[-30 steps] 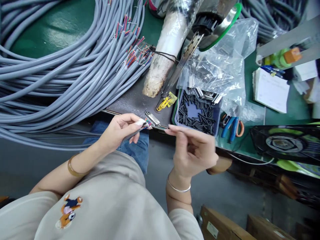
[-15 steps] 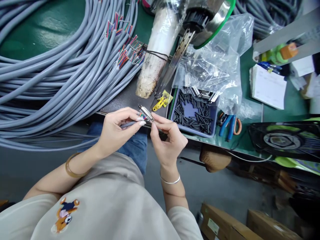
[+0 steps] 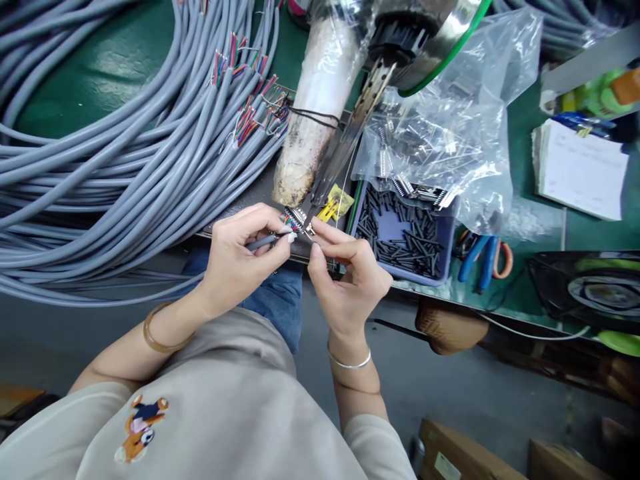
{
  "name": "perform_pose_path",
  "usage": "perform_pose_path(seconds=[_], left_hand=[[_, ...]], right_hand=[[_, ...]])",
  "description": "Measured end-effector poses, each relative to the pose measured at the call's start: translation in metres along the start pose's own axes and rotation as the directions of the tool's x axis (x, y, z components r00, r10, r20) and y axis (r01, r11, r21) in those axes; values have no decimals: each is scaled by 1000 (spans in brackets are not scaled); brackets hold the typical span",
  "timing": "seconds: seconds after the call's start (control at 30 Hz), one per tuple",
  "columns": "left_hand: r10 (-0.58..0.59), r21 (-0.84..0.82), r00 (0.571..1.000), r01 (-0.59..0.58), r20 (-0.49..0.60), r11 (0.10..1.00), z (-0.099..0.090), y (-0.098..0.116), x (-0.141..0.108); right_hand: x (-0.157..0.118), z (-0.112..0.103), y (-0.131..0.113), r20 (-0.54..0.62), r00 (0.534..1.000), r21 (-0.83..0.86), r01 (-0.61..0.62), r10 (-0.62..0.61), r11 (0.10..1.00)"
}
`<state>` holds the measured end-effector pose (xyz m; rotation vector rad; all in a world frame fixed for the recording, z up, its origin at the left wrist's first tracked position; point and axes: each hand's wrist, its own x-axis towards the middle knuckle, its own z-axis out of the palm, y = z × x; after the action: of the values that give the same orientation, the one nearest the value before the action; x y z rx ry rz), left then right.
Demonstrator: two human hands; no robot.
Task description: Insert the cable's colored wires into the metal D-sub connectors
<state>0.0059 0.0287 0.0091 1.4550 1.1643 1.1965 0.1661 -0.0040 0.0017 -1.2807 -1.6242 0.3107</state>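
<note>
At the front edge of the green bench (image 3: 100, 80), a grey cable (image 3: 263, 243) is pinched firmly between the thumb and fingers of the left hand (image 3: 247, 257). By these fingertips, the cable's short coloured wires (image 3: 290, 224) are met by a silvery multi-pin connector (image 3: 299, 215). The thumb and forefinger of the right hand (image 3: 350, 283) are brought nearly together at the connector's right end; whether it or something thinner is gripped there cannot be told. The connector is partly overlapped by the lower end of a slanting metal shaft (image 3: 345, 143); contact cannot be made out. Just beside them a yellow piece (image 3: 329, 208) is seen. To the right, short black tubes (image 3: 410, 247) are held in a purple tray (image 3: 420, 272), partly covered by a clear plastic bag (image 3: 435, 143). Beyond the tray, blue-handled pliers (image 3: 479, 261) are laid. To the left, grey cables (image 3: 135, 173) are heaped in loops.
</note>
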Motion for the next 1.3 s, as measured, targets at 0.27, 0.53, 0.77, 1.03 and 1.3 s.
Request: perform_pose_path(seconds=[0.27, 0.53, 0.77, 1.03, 1.3], left_hand=[[-19, -40, 1000, 19, -4, 999, -1, 12, 3], [-134, -133, 991, 136, 21, 982, -3, 12, 7], [-152, -97, 988, 153, 14, 984, -2, 15, 9], [-117, -102, 993, 117, -3, 988, -4, 24, 11], [-56, -27, 995, 58, 82, 998, -4, 13, 7]], right_hand=[[8, -4, -4, 9, 999, -31, 41, -41, 999], [10, -4, -10, 13, 994, -132, 109, -108, 985], [12, -5, -6, 17, 996, -134, 94, -92, 987], [16, -5, -10, 19, 987, -194, 161, -161, 968], [14, -10, -7, 64, 968, -269, 250, -242, 930]])
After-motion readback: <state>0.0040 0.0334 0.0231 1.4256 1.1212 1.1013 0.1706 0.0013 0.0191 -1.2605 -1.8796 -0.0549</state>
